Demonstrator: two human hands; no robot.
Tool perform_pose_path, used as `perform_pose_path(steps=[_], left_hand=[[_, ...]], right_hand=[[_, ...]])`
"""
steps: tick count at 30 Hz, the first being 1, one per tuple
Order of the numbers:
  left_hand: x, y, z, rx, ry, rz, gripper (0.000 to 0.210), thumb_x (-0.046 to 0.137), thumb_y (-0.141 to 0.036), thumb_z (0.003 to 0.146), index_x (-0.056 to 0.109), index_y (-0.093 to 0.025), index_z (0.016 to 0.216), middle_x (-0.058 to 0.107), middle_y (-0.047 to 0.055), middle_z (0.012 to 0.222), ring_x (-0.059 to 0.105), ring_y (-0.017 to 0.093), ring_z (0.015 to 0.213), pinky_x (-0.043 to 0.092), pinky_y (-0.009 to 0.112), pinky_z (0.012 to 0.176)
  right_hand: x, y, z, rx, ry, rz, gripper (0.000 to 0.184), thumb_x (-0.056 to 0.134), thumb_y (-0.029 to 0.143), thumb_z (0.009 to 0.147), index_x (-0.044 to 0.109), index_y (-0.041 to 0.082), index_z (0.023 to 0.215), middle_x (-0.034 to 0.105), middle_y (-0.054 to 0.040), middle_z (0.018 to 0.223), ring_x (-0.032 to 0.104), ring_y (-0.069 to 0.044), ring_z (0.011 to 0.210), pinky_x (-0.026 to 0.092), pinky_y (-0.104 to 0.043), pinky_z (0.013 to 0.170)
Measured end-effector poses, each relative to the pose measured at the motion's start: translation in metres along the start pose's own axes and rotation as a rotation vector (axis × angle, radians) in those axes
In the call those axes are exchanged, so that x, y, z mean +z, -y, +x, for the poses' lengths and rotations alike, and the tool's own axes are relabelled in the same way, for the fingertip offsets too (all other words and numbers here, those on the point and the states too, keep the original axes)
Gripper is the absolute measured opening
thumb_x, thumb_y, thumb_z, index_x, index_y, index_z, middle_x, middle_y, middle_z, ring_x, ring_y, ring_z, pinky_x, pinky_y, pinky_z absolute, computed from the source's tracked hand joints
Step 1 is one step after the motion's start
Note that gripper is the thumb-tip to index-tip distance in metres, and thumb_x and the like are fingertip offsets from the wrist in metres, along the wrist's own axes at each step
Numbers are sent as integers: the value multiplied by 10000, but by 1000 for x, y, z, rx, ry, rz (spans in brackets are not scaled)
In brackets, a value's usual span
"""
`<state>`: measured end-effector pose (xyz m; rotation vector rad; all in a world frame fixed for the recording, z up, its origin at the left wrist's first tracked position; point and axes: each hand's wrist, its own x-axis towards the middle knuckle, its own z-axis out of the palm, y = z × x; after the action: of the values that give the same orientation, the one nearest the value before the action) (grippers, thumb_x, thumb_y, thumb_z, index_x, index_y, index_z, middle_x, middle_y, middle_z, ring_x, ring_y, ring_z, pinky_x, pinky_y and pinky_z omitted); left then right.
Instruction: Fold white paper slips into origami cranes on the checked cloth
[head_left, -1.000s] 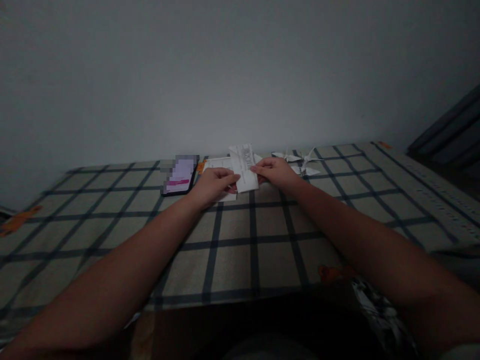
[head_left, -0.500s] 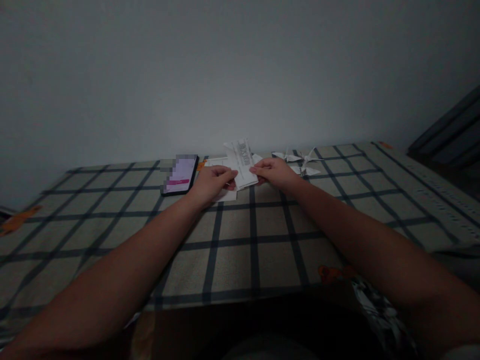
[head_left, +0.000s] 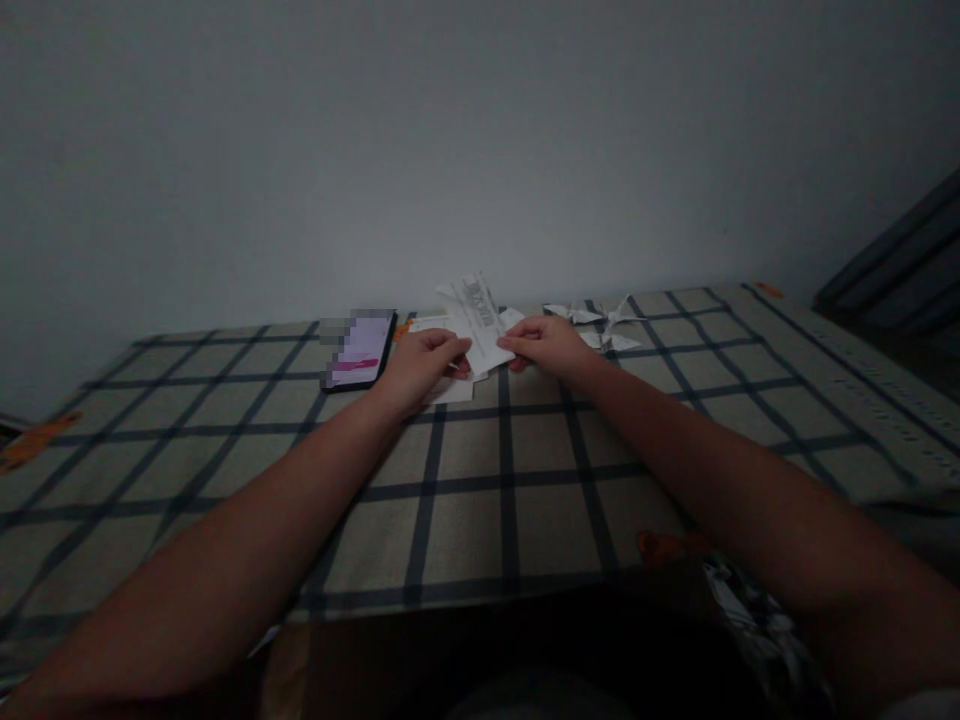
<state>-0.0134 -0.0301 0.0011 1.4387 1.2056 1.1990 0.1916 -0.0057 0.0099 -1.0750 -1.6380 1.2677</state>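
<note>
A folded sheet of printed paper (head_left: 480, 325) is held up, tilted to the left, between my two hands. My left hand (head_left: 427, 362) pinches its lower left edge between thumb and fingers. At the lower right edge, my right hand (head_left: 546, 345) grips it the same way. More flat white paper (head_left: 454, 390) lies beneath and beside my left hand. Just beyond my right hand rest several folded paper cranes (head_left: 611, 318), partly covered by it.
A phone (head_left: 360, 348) with a lit screen lies left of my left hand. The checked cloth (head_left: 465, 520) covers the table, which meets a plain wall (head_left: 480, 150) at the back. Dark striped fabric (head_left: 900, 250) stands at the far right.
The folded paper has tipped further to the left and its top edge has shifted slightly left. Both hands keep their hold and have barely moved.
</note>
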Motion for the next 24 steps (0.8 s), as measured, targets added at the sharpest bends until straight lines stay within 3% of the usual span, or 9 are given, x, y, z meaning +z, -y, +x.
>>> perform_pose_path(steps=[4,8,12,18,21,24], left_hand=[[0,0,-2,-62,34,-5,274,789,-378,673,679,-128,701,690,54,654,625,137,559,525,257,564],[2,-4,-5,-57,-15,71,319,813,-413,668,650,-140,638,668,48,592,598,132,515,478,240,506],[2,-3,-4,-41,-35,-2,312,823,-410,656,705,-127,714,725,77,714,619,136,566,525,265,577],[-1,6,2,-64,26,-105,337,828,-385,647,734,-98,797,752,114,809,655,154,615,564,284,616],[0,8,1,-51,26,-162,339,809,-354,667,734,-97,874,764,132,894,693,183,677,571,288,619],[3,7,0,-8,2,-205,404,815,-343,673,717,-109,988,760,148,1024,729,227,810,596,338,723]], right_hand=[[-1,-4,0,-47,65,-28,111,730,205,821,676,136,752,663,-12,616,617,-100,546,499,-219,562],[-1,-11,3,-37,90,40,109,704,237,850,705,133,817,687,-20,646,636,-100,563,523,-214,577],[-1,-15,6,-1,133,130,80,671,203,872,713,136,856,719,-42,706,672,-106,629,569,-238,667],[-1,-5,-1,-65,101,-22,109,672,201,862,668,152,764,669,-5,643,599,-82,561,514,-208,581],[-1,-1,-5,-97,158,-34,132,664,213,858,649,155,741,652,3,628,597,-88,568,499,-218,588],[-2,-2,-7,-104,233,-65,153,669,258,857,642,154,747,667,-11,659,621,-98,601,486,-224,602]])
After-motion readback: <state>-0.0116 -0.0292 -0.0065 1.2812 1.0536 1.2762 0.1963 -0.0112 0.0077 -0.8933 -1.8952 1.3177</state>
